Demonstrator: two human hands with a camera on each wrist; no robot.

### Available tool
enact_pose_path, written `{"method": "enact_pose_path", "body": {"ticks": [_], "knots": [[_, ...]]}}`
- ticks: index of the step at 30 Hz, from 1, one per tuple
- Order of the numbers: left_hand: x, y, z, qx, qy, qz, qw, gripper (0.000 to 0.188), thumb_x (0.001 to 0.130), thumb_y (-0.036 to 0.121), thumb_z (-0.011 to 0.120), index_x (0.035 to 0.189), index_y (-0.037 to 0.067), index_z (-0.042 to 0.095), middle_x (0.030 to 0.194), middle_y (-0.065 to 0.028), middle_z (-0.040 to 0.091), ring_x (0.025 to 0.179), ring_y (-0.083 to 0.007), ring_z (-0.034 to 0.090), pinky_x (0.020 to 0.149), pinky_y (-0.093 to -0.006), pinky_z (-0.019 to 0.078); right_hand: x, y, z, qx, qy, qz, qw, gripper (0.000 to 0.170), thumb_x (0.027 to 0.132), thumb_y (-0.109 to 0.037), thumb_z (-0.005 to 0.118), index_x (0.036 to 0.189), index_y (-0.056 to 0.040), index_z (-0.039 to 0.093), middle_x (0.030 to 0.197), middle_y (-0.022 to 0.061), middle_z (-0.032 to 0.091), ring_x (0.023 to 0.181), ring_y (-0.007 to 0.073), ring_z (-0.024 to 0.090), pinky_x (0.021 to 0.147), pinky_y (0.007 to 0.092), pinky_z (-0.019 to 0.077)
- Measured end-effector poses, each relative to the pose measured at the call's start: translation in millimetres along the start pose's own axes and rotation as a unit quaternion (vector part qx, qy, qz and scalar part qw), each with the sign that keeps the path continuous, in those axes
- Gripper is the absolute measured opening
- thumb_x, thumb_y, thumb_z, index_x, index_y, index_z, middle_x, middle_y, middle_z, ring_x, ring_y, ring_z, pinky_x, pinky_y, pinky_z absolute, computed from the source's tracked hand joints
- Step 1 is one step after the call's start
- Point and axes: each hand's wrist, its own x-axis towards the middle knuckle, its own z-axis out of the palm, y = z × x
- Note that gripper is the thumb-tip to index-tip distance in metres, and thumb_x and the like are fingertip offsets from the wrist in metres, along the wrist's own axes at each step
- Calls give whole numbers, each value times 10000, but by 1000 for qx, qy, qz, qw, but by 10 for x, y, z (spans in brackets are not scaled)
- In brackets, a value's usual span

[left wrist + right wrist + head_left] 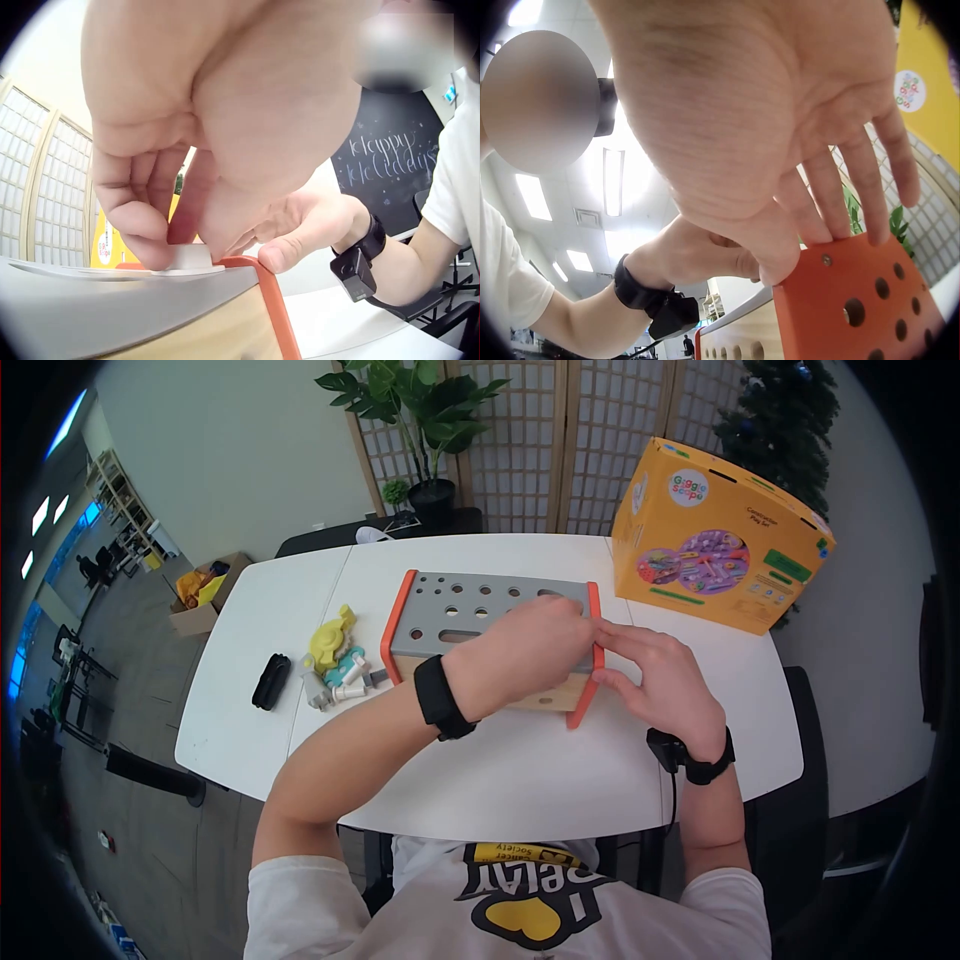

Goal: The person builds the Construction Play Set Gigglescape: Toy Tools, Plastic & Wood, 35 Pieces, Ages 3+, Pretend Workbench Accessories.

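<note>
A toy workbench with a grey perforated top, wooden front and orange side panels stands on the white table. My left hand reaches across to the top's right end. In the left wrist view, its thumb and fingers pinch a small white flanged plastic piece seated on the grey top beside the orange edge. My right hand lies against the right orange side panel. Its fingers are extended, fingertips at the panel's upper edge and thumb at the corner.
Left of the workbench lie yellow toy pieces, a teal piece, and grey and white pieces. Farther left is a black case. A large yellow toy box stands at the back right. A potted plant is behind the table.
</note>
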Motion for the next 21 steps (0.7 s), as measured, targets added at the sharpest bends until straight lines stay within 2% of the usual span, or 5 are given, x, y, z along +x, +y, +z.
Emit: {"method": "enact_pose_path", "body": {"ticks": [6, 11, 14, 17, 21], "knots": [[-175, 35, 123, 16, 71, -4, 997, 138, 906, 133, 707, 956, 5, 705, 929, -142, 689, 913, -313, 687, 805, -409, 570, 8, 42, 9, 26, 5, -16, 1000, 476, 830, -204, 795, 1275, -59, 710, 1334, 117, 684, 1135, 329, 679, 973, 402, 548], [-539, -5, 39, -24, 152, -5, 988, 228, 899, 171, 727, 1079, 33, 700, 1016, -126, 714, 929, -314, 688, 826, -401, 567, 13, 73, -106, 5, -7, -74, 997, 595, 718, -191, 868, 1278, -70, 708, 1358, 90, 675, 1167, 300, 659, 979, 402, 522], [-773, -184, -38, -12, 158, -13, 987, 233, 895, 149, 724, 1093, 27, 710, 1054, -140, 721, 953, -322, 691, 837, -410, 568, 15, 97, -59, -33, 7, -88, 996, 622, 637, -224, 908, 1214, -73, 731, 1304, 64, 699, 1137, 268, 649, 960, 394, 496], [-1018, -381, -234, -33, 192, -70, 978, 205, 893, 107, 708, 1077, 17, 716, 1063, -146, 723, 958, -328, 691, 831, -398, 565, 19, 106, -38, -61, 30, -116, 991, 582, 575, -277, 918, 1093, -71, 751, 1189, 44, 717, 1075, 250, 635, 940, 386, 472], [-1448, -780, -320, -14, 295, -231, 927, 180, 904, 82, 692, 1058, -1, 735, 970, -150, 741, 884, -297, 708, 793, -377, 559, -2, 54, -25, -58, 33, -136, 988, 516, 524, -331, 917, 931, -69, 736, 1017, 37, 684, 1024, 265, 615, 928, 396, 463]]}}
